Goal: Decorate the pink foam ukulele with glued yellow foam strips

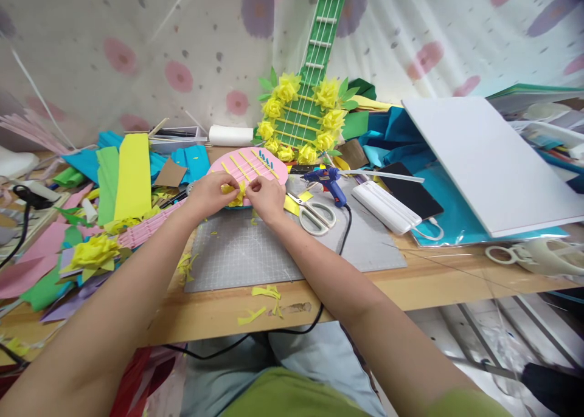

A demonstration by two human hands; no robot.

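A pink oval board point(279, 166) with yellow strips, thin strings and small blue pegs lies at the back of the grey cutting mat point(246, 250). Over its near edge, my left hand point(210, 192) pinches a yellow crepe-paper flower point(236, 197). My right hand point(267, 198) is closed at the flower's right side, thumb and forefinger pressed together against its edge; the exact grip is partly hidden. White-handled scissors point(314, 216) lie just right of my right hand. Beyond them rests a blue glue gun point(329, 183) with a glue stick in its back.
A green paper guitar point(298, 122) edged with yellow flowers leans at the back. Colored paper and a loose yellow flower point(93, 253) crowd the left. A white power bank point(385, 207) and white board point(493, 161) lie right. The black cord point(347, 234) hangs over the table's front edge.
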